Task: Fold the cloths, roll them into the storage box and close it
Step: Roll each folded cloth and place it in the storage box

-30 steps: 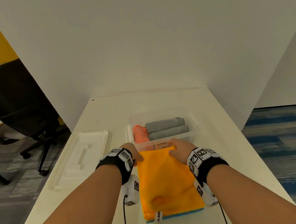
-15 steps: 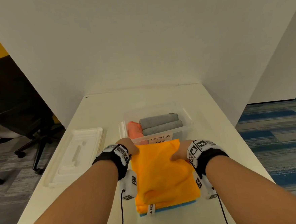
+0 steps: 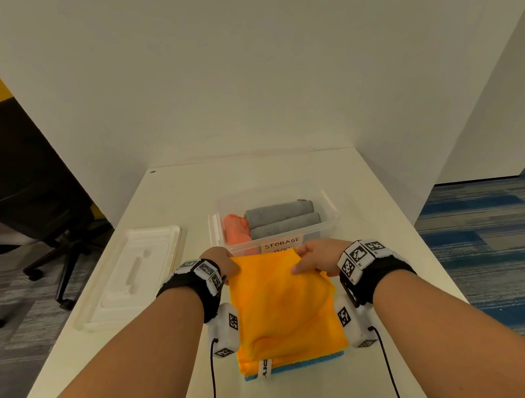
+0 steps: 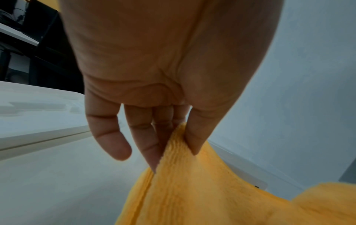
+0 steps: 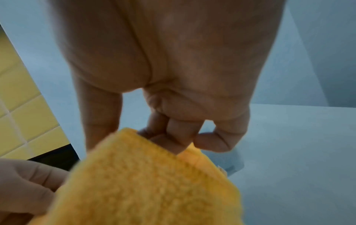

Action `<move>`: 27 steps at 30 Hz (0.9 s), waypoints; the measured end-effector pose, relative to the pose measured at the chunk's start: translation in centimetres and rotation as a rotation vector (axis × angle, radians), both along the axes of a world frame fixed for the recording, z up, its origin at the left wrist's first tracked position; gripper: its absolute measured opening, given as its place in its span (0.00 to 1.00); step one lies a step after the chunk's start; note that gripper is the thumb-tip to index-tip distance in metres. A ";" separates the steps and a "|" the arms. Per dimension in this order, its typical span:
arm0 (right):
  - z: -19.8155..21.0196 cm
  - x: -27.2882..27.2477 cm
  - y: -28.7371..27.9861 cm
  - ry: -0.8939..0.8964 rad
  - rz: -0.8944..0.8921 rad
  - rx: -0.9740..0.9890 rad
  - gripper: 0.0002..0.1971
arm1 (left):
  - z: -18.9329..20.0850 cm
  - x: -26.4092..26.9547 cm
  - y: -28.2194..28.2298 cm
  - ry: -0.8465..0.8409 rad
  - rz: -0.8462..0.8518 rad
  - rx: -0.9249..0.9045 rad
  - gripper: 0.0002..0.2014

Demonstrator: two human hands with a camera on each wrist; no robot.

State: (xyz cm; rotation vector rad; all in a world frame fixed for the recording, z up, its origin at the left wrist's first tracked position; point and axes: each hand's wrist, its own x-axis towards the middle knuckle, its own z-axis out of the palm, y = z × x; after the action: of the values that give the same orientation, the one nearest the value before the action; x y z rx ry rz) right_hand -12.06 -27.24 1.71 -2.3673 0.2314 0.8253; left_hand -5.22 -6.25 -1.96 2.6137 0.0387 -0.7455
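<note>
Left hand: the left hand (image 3: 222, 261) pinches the far-left corner of the orange cloth (image 3: 281, 303), thumb on one face and fingers on the other, forearm reaching straight out over the table (image 3: 373, 197).
Right hand: the right hand (image 3: 318, 257) grips the far-right corner between thumb and curled fingers (little finger tucked under, clear of the fabric).
Orange cloth: its far edge is lifted off the table just in front of the storage box (image 3: 328, 222); the near part lies on a folded stack with a blue cloth (image 3: 310, 362) at the bottom.
Storage box: open, holding two grey rolls (image 3: 279, 217) side by side and a pink roll (image 3: 235, 231) at its left end.
Lid: the white lid (image 3: 129, 273) lies flat on the table, left of the box.
Wrist views only: the left wrist camera shows the cloth's doubled edge beneath the pinch; the right wrist camera shows the left hand's fingers (image 5: 25, 187) at the far corner.
</note>
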 end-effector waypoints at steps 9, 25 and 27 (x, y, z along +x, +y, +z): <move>-1.7 -0.1 -1.6 0.128 -0.065 -0.234 0.16 | -0.8 0.2 0.1 -0.036 0.026 -0.021 0.04; -0.9 -1.4 -1.3 0.192 0.057 -0.250 0.25 | -0.8 -0.2 0.2 -0.061 0.073 -0.032 0.13; -1.8 -1.4 -1.7 0.246 0.109 -0.308 0.27 | -0.7 -0.2 0.2 -0.063 0.072 -0.031 0.10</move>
State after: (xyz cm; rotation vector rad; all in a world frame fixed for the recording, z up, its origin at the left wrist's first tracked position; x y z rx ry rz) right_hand -13.47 -28.92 -0.07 -2.5768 0.3548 1.2101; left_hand -5.39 -6.05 -2.68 2.5895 0.1019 -0.6334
